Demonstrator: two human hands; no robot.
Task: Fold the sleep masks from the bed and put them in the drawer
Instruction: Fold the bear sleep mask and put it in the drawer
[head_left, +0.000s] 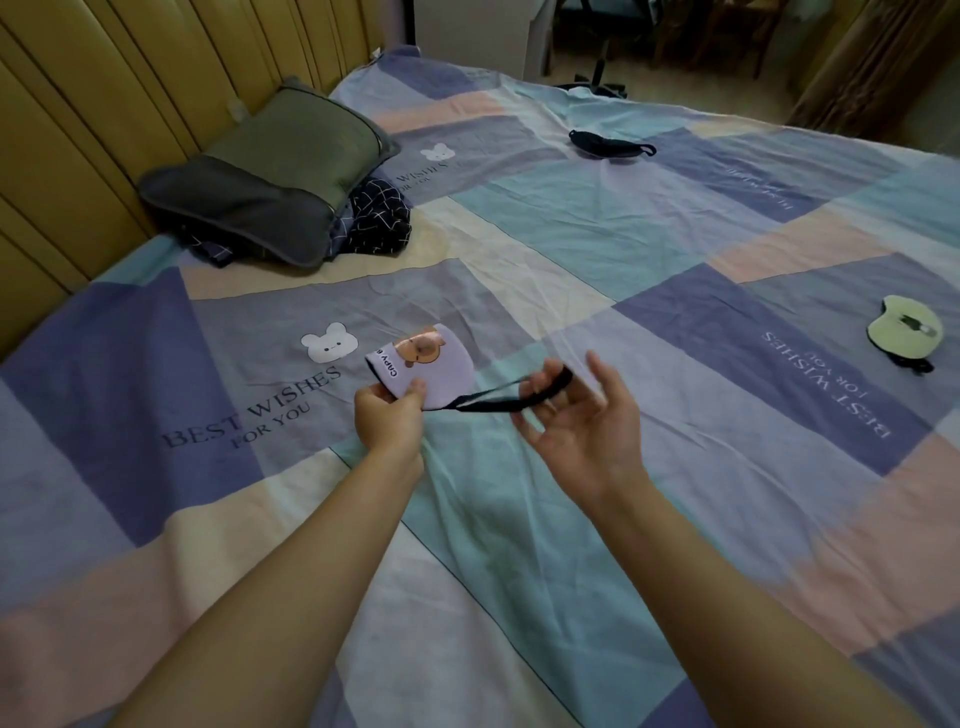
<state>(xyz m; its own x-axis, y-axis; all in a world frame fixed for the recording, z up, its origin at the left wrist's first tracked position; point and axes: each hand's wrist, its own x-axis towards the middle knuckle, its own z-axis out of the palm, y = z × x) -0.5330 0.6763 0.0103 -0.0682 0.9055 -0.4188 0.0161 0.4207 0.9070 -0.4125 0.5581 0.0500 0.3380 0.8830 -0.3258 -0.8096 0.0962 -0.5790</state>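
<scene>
A lilac sleep mask (423, 364) with a capybara picture is folded in half and held just above the bed (571, 249). My left hand (387, 415) pinches its lower edge. My right hand (576, 415) has the mask's black strap (498, 402) looped over its fingers, pulled out to the right. A dark navy sleep mask (608, 144) lies far back on the bed. A pale green sleep mask (904, 328) lies face down at the right, its black strap under it. No drawer is in view.
A grey pillow (270, 171) rests on dark checked fabric (376, 218) against the tan padded headboard (104, 104) at the left. Beyond the bed's far edge stand chair legs (600, 62) and a curtain (872, 62).
</scene>
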